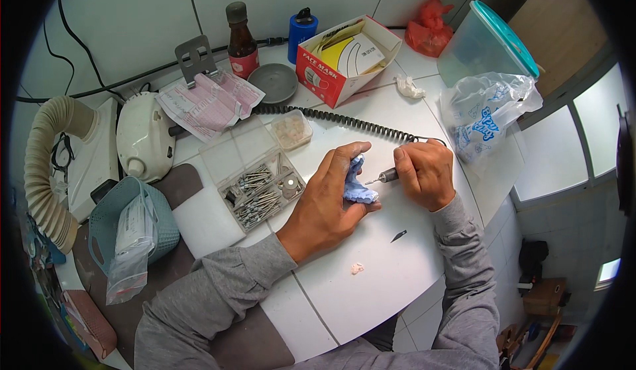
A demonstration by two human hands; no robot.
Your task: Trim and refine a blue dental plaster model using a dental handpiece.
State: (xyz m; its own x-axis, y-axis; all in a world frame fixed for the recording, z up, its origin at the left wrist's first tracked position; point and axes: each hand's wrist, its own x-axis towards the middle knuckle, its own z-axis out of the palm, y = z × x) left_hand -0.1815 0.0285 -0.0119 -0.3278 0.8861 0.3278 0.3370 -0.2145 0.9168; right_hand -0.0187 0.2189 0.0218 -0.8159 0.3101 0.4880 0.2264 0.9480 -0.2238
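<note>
Fingers of the left hand [326, 198] clamp a blue lump [358, 191] above the white tabletop [391, 277]; right hand [429, 173] is wrapped round a handpiece [389, 175], tip aimed at it. Some wiggle room toward the curved front edge, past a small blade [398, 236]; bur case [278, 208] crowds the left hand.

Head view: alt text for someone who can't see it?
A person's left hand holds a pale blue molded piece; the right hand holds a grey rotary tool pointed at it, above a white tabletop. An open case of bits lies left of the hands.
</note>
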